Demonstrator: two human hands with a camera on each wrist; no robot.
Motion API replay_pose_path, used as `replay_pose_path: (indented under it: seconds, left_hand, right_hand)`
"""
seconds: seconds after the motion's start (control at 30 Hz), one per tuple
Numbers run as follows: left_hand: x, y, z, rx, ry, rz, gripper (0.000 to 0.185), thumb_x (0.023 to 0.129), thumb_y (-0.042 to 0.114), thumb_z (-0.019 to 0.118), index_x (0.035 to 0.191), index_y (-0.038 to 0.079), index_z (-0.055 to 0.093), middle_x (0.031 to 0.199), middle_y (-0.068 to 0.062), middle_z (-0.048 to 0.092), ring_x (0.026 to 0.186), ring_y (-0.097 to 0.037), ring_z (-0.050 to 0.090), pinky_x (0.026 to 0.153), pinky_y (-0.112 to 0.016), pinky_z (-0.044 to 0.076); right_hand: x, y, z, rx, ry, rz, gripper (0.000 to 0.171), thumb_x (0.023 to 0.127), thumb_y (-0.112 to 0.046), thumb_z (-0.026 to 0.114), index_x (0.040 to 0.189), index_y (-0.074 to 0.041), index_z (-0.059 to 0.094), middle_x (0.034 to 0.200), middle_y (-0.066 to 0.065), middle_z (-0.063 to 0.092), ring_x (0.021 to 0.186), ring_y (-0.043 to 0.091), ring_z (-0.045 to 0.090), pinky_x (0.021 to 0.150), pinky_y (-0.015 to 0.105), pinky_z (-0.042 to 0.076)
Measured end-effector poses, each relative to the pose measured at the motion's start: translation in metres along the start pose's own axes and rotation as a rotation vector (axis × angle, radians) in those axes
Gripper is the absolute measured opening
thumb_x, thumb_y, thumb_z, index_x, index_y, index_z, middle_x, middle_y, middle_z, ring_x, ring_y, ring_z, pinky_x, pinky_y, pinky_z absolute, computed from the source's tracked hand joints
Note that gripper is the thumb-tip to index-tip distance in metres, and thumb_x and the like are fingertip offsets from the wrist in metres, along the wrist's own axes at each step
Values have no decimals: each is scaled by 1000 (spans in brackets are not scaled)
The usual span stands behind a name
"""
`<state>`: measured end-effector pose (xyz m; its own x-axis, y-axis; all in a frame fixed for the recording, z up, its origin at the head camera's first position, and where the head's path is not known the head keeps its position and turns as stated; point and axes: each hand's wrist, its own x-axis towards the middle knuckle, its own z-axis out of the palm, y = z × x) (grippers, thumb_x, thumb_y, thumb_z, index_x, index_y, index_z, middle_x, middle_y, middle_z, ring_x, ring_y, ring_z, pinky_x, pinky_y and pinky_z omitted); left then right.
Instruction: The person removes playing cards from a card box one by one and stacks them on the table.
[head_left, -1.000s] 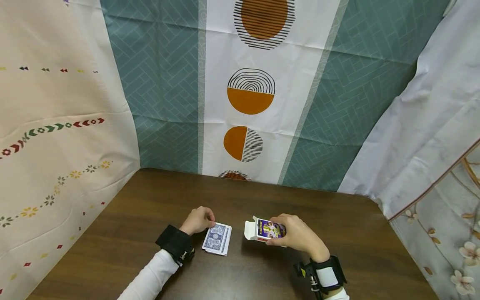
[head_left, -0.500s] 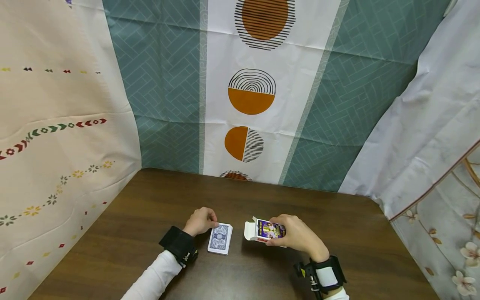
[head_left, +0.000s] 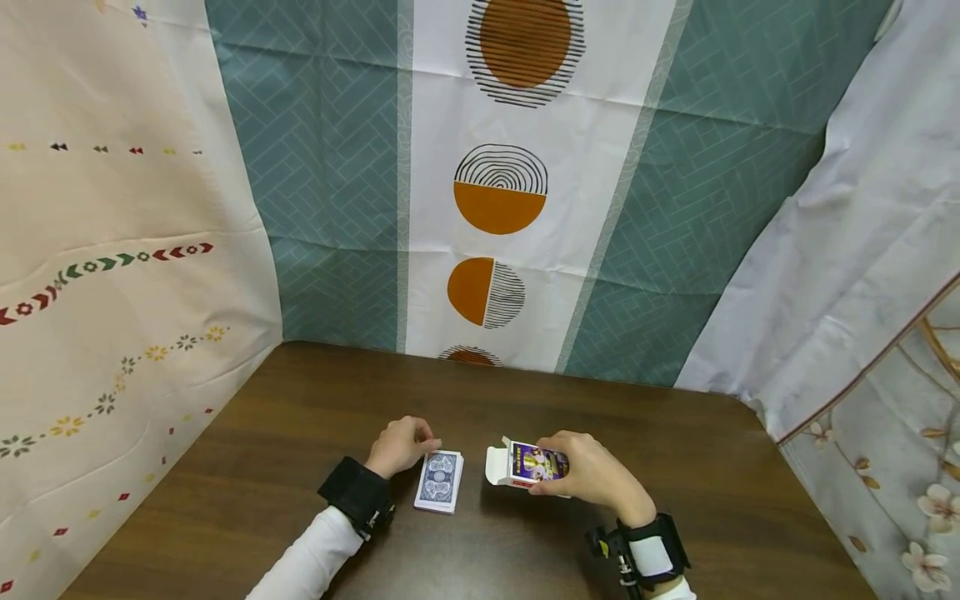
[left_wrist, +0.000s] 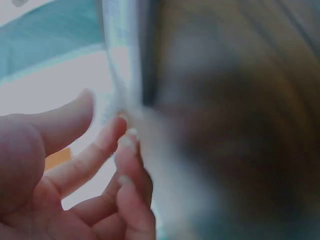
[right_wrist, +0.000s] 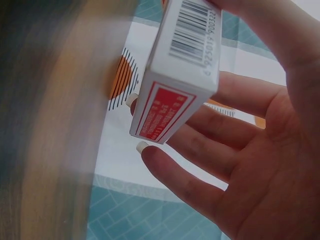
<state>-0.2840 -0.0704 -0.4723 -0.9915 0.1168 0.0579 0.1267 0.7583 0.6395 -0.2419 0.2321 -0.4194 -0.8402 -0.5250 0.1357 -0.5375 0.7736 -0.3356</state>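
A neat stack of playing cards (head_left: 439,482), blue-patterned backs up, lies on the wooden table. My left hand (head_left: 397,447) is at the stack's far left corner, fingertips right beside the card edges. In the left wrist view its thumb (left_wrist: 70,120) stands apart from the loosely bent fingers. To the right, my right hand (head_left: 596,473) holds a card box (head_left: 536,463) between thumb and fingers. The box has a purple and yellow picture, and its open flap end faces the cards. The right wrist view shows its barcode and red label; its inside is hidden.
The brown table (head_left: 337,383) ends at a teal and white curtain (head_left: 330,250) with orange circles. Pale patterned cloth (head_left: 127,292) hangs on the left, white cloth (head_left: 810,275) on the right. Both wrists wear black straps with small devices.
One second ago the cards were spread unevenly; now they form an even stack. My left hand shifted slightly right with them. The right hand keeps the box in place.
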Motion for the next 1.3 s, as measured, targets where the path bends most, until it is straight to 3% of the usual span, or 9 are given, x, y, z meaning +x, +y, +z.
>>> replay_pose_path:
  seconds: [0.1, 0.2, 0.27, 0.37, 0.6, 0.73, 1.03, 1.3]
  left_hand:
    - [-14, 24, -6, -145, -25, 120, 14, 89, 22, 69, 86, 9, 71, 74, -2, 62, 65, -13, 49, 57, -27, 39]
    - [-26, 53, -10, -326, -141, 227, 15, 90, 17, 67, 90, 2, 72, 73, -7, 65, 61, -13, 52, 55, -24, 41]
    - [-32, 68, -8, -404, -212, 239, 15, 89, 15, 67, 88, 1, 72, 69, -9, 66, 55, -12, 53, 50, -22, 41]
    - [-37, 79, -1, -484, -281, 181, 17, 89, 15, 68, 83, 0, 71, 63, -7, 64, 46, -10, 52, 45, -21, 39]
    - [-38, 79, 7, -586, -346, 109, 25, 92, 22, 66, 84, -2, 66, 61, -1, 57, 45, -8, 47, 47, -23, 39]
    - [-36, 79, 4, -605, -342, 88, 26, 92, 24, 66, 87, -1, 64, 62, 0, 56, 49, -11, 48, 50, -24, 41]
    - [-36, 85, 4, -623, -350, 92, 21, 91, 18, 65, 82, 0, 64, 56, 2, 50, 50, -13, 44, 46, -24, 30]
    - [-37, 87, 4, -637, -322, 78, 20, 90, 17, 67, 84, -2, 69, 58, 0, 52, 52, -12, 47, 49, -24, 34]
  right_hand:
    - [-1, -4, 0, -2, -5, -3, 59, 72, -47, 82, 114, -8, 68, 100, -1, 66, 82, 9, 55, 70, 23, 49]
    - [-2, -9, -2, -14, 8, -10, 59, 71, -49, 82, 114, -9, 68, 101, -1, 66, 82, 8, 56, 70, 22, 50]
    - [-2, -13, -5, -17, 24, -18, 60, 71, -50, 81, 114, -10, 68, 102, -1, 66, 82, 8, 56, 70, 22, 50]
    - [-3, -19, -8, -14, 38, -30, 61, 72, -53, 80, 114, -11, 68, 104, -1, 66, 83, 8, 57, 70, 21, 50]
    - [-7, -25, -11, -29, 81, -91, 57, 72, -49, 81, 109, -8, 69, 99, 0, 68, 78, 5, 57, 65, 18, 48]
    - [-5, -24, -13, -20, 106, -112, 54, 72, -46, 82, 108, -8, 70, 97, 0, 69, 76, 5, 57, 63, 16, 48]
    - [-5, -26, -18, -32, 132, -123, 55, 71, -45, 83, 107, -7, 70, 96, 1, 69, 74, 5, 56, 62, 15, 48]
    - [-6, -25, -20, -15, 147, -127, 56, 71, -46, 83, 108, -6, 69, 97, 1, 69, 74, 4, 56, 61, 15, 48]
